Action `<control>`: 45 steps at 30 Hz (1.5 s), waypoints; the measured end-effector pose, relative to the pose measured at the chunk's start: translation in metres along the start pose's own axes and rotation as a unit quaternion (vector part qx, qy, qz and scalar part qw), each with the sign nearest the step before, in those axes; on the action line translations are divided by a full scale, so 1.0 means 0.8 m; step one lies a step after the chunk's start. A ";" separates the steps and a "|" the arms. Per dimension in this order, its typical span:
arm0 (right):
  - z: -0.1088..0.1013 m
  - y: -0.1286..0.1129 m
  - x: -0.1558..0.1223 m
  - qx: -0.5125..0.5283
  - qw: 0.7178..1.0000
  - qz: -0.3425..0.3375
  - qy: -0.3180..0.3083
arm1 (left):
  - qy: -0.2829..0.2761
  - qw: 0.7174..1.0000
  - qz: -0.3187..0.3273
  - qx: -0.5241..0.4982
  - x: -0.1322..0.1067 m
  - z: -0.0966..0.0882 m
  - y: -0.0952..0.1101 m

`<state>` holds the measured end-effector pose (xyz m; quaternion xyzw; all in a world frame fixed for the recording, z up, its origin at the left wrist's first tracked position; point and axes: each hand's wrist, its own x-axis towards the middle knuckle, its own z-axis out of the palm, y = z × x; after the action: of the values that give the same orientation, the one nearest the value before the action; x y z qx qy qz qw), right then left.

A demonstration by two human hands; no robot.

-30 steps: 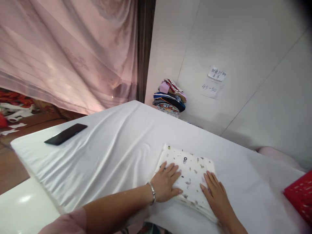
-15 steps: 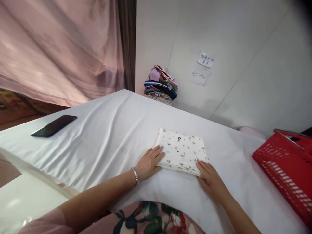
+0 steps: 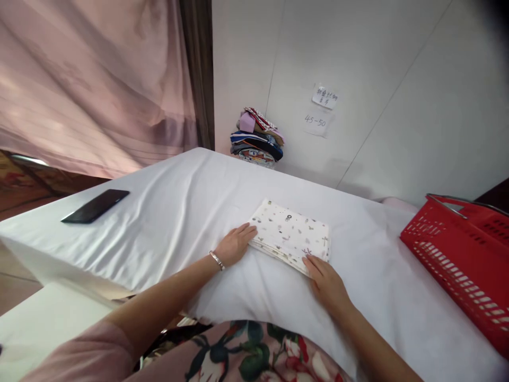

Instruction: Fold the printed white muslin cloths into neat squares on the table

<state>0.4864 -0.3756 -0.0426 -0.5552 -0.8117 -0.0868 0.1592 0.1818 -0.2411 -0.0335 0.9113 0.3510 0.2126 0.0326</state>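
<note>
A folded white cloth with small printed figures (image 3: 290, 235) lies on the white sheet-covered table (image 3: 191, 217). My left hand (image 3: 234, 245), with a silver bracelet at the wrist, rests flat against the cloth's left edge, fingers stretched out. At the cloth's near right corner lies my right hand (image 3: 324, 278), fingertips on or just under the edge, fingers extended. Neither hand lifts the cloth off the table.
A black phone (image 3: 95, 206) lies at the table's left. A red plastic basket (image 3: 461, 260) stands at the right. A stack of folded clothes (image 3: 257, 139) sits against the white wall at the back. A pink curtain (image 3: 91, 79) hangs on the left.
Both hands slid off the top of the folded cloth to its left edge and near right corner. The view turned right, bringing the red basket into sight.
</note>
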 end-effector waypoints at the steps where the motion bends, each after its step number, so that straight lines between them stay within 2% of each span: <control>1: -0.002 -0.003 -0.001 0.009 1.000 0.003 0.001 | 0.005 1.000 -0.011 -0.024 -0.005 0.002 0.000; 6: -0.018 -0.013 0.013 0.061 0.998 0.027 0.013 | 0.090 0.985 -0.098 -0.105 -0.011 0.001 0.007; 8: -0.022 -0.023 0.031 0.082 0.996 0.025 0.026 | 0.113 0.984 -0.094 -0.105 -0.007 -0.005 0.008; 10: -0.023 -0.034 0.052 0.102 0.994 0.019 0.030 | 0.107 0.989 -0.050 -0.089 -0.001 -0.010 0.011; 13: -0.017 -0.049 0.079 0.115 0.993 0.023 0.024 | 0.068 0.996 0.008 -0.063 0.011 -0.013 0.016; 16: -0.008 -0.055 0.091 0.114 0.993 0.038 0.018 | 0.037 0.998 0.012 -0.056 0.021 -0.009 0.020; 18: -0.002 -0.055 0.092 0.122 0.991 0.049 0.014 | 0.034 0.998 0.005 -0.059 0.023 -0.004 0.020; 22: 0.004 -0.053 0.090 0.160 0.983 0.083 0.019 | 0.062 0.995 0.004 -0.074 0.019 0.004 0.018; 27: 0.002 -0.053 0.092 0.207 0.971 0.113 0.029 | 0.077 0.993 0.008 -0.093 0.015 0.003 0.022; 31: 0.000 -0.059 0.090 0.174 0.978 0.099 0.052 | 0.078 0.992 0.008 -0.094 0.017 0.001 0.026; 35: 0.002 -0.062 0.087 0.160 0.983 0.081 0.045 | 0.081 0.992 0.006 -0.097 0.018 0.000 0.029; 45: 0.004 -0.055 0.095 0.261 0.952 0.155 0.048 | 0.111 0.987 0.022 -0.111 0.022 0.003 0.040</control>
<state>0.4200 -0.3246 -0.0171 -0.6083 -0.7018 0.1271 0.3482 0.2145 -0.2530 -0.0225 0.8802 0.3062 0.3513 0.0898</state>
